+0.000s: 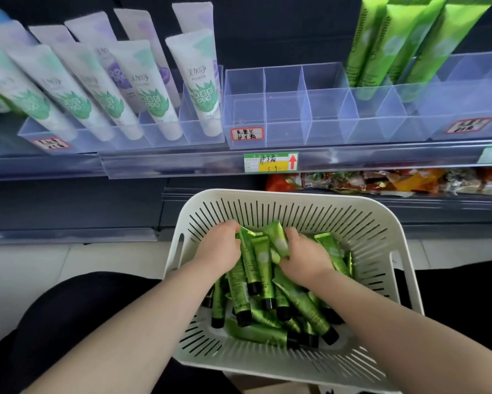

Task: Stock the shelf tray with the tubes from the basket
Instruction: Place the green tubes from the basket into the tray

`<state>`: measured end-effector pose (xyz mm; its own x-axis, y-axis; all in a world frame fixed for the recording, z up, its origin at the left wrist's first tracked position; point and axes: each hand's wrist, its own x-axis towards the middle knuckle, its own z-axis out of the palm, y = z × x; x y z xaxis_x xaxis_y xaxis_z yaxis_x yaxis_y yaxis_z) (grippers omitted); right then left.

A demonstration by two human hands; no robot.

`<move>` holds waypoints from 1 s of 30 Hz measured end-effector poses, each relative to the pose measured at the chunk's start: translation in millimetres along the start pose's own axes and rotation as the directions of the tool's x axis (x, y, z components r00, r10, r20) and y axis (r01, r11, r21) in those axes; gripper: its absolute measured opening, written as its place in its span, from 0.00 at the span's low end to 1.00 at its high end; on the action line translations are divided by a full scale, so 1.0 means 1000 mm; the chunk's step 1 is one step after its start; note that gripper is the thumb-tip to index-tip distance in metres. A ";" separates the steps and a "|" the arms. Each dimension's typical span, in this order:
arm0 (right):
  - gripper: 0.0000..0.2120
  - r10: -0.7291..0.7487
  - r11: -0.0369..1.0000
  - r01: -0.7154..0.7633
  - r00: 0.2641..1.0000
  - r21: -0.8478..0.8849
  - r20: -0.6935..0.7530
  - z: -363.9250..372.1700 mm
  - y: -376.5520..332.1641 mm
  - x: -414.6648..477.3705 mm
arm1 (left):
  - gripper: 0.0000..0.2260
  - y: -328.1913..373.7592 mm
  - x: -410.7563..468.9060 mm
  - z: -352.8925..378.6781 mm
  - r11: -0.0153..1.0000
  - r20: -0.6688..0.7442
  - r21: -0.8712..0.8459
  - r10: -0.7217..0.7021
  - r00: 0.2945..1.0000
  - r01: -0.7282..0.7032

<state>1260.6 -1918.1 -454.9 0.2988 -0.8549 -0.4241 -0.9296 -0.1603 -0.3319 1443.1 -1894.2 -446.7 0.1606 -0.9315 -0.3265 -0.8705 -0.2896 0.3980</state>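
Shop aisle, dark shelving, pale tiled floor (pixel 26 265) showing at lower left. Scanning left to right along the shelf: white tubes with green leaf print (pixel 195 81) leaning in the left clear tray; clear plastic divided shelf tray (pixel 284 137) at centre, front compartments sitting empty, handwritten red-bordered label (pixel 246 133) on its front; tall bright green tubes (pixel 387 44) standing in its rear right compartments. Green and yellow price tag (pixel 271 162) hanging on the rail below.

Lower down: white slotted plastic basket (pixel 361 220) resting on the lap, holding a loose heap of small green tubes with black caps (pixel 263 305), none yet moved from here into the empty compartments.

Left hand (pixel 220 247) reaching into the basket, knuckles up, fingers curling down around the flat ends of several tubes. Right hand (pixel 301 254) mirroring it just beside, fingers closing on a bunch, one tube (pixel 279 240) poking up between the two hands. Exact count in either grip: cannot tell. Both forearms running in from the bottom edge, converging, wrists low over the heap.

Risks, judging from this: gathering too many at once, slick tubes slipping out on the lift and falling to the floor; basket tipping off the lap; bunched tubes going into compartments crooked or caps up, mismatching the standing row.
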 end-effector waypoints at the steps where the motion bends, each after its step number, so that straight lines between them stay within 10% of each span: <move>1: 0.21 -0.014 1.000 0.014 1.000 0.007 -0.025 -0.003 0.005 -0.002 | 0.14 0.002 0.003 0.002 1.000 0.007 0.000 -0.011 1.000 0.011; 5: 0.08 -0.051 0.997 0.057 0.991 0.049 -0.121 -0.014 0.019 -0.009 | 0.15 0.014 0.016 0.010 0.992 0.025 -0.011 -0.128 0.991 0.128; 18: 0.12 -0.120 0.964 0.157 0.977 0.216 -0.174 -0.030 0.030 -0.025 | 0.09 0.025 0.019 0.026 0.938 0.154 -0.080 -0.323 0.934 0.338; 30: 0.09 -0.156 0.963 0.223 0.919 0.152 -0.361 -0.055 0.027 -0.052 | 0.04 0.057 -0.025 -0.015 0.984 0.009 -0.155 0.094 0.996 -0.092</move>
<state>1208.2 -1905.7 -395.4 0.3417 -0.9392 -0.0335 -0.7955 -0.2701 -0.5425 1396.0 -1891.2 -403.1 0.0739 -0.9526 -0.2951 -0.7988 -0.2337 0.5544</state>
